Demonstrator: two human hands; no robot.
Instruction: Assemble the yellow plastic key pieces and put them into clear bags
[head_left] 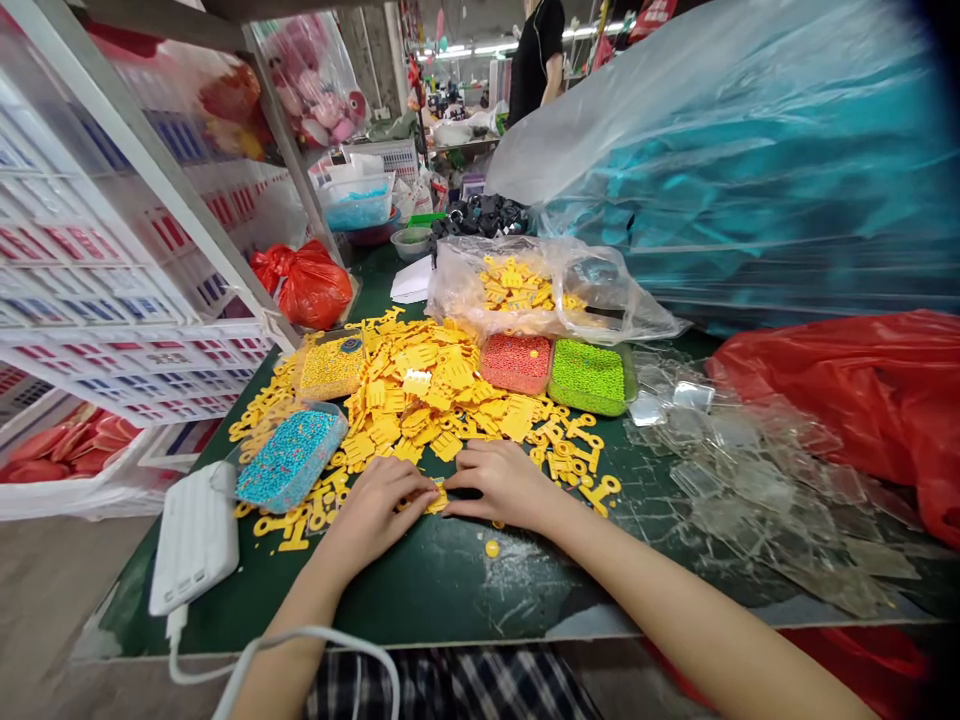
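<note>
Between my two hands, low on the green table, is a small yellow plastic piece (436, 497). My left hand (384, 505) pinches its left side with thumb and fingers. From the right, my right hand (499, 485) grips the same piece, fingers bent together. A heap of flat yellow pieces (420, 385) lies just beyond the hands. Around it stand clear tubs of blue beads (291, 458), yellow beads (332, 367), red beads (515, 362) and green beads (588, 375). One round yellow bead (492, 548) rests nearer the table's front edge.
A white power bank (196, 535) with a cable is at the left edge. Clear plastic squares (750, 470) and a red bag (862, 400) lie right. Behind are an open bag of yellow pieces (525, 285) and a large blue-filled bag (750, 200). A person (536, 60) stands far back.
</note>
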